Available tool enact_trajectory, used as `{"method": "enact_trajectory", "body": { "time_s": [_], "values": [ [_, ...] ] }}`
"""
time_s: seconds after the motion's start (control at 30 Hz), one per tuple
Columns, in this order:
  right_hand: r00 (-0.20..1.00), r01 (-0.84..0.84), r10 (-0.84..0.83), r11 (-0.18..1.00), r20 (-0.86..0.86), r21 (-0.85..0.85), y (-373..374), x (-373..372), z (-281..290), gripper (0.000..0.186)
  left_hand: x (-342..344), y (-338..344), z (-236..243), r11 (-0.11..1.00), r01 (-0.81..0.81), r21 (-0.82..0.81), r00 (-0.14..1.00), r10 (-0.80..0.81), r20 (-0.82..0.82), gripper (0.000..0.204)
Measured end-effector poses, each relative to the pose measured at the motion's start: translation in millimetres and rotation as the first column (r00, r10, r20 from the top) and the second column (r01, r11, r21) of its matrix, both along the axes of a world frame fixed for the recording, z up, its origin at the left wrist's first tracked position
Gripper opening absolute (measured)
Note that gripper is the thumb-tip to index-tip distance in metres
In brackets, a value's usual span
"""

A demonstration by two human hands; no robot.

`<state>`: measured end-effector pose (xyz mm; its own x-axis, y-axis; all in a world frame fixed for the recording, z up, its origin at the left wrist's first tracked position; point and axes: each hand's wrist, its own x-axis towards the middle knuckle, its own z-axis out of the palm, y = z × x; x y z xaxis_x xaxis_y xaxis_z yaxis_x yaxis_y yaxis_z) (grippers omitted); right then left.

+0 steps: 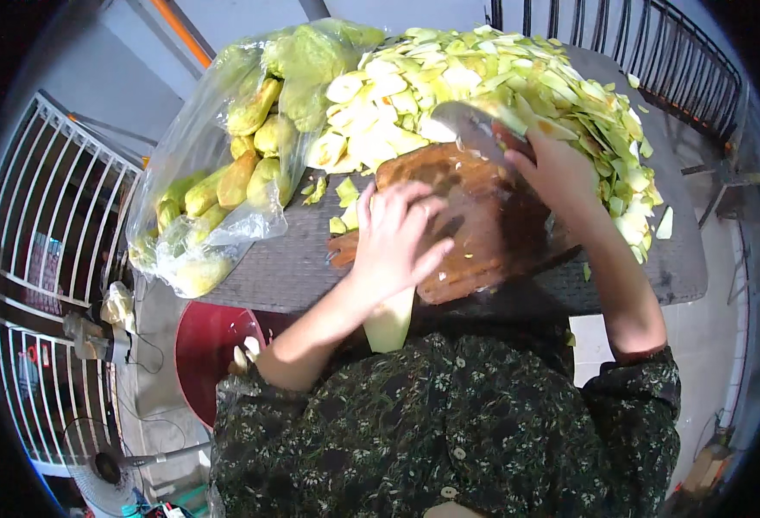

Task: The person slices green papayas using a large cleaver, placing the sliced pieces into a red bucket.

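While the right hand (559, 173) gripped the knife (468, 127) by its handle at the far edge of the wooden board (483, 229), the left hand (397, 229) was spread over the board's left side.

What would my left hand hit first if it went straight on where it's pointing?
Probably the pile of pale green slices, just past the far edge of the wooden board. The left hand might brush the board on the way; its height is unclear here.
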<state>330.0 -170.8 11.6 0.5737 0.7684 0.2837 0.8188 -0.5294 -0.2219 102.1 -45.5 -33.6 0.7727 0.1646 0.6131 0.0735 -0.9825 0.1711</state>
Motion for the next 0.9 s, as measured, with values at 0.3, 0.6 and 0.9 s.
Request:
{"method": "enact_trajectory", "body": {
  "time_s": [0.3,0.6,0.9],
  "values": [
    [0.999,-0.019,0.040,0.861,-0.032,0.508,-14,-1,-19,0.034,-70,-35,35,0.964,-0.190,-0.186,0.884,0.085,-0.460,0.072],
    [0.620,-0.005,0.579,0.677,-0.529,0.736,-3,-15,-11,0.016,-93,-35,20,0.903,-0.424,-0.065,0.695,0.278,-0.663,0.084],
    [0.528,0.048,0.617,0.664,-0.583,0.746,33,-36,23,0.025,-81,-5,29,0.681,-0.423,-0.598,0.845,0.058,-0.531,0.077]
  ]
}}
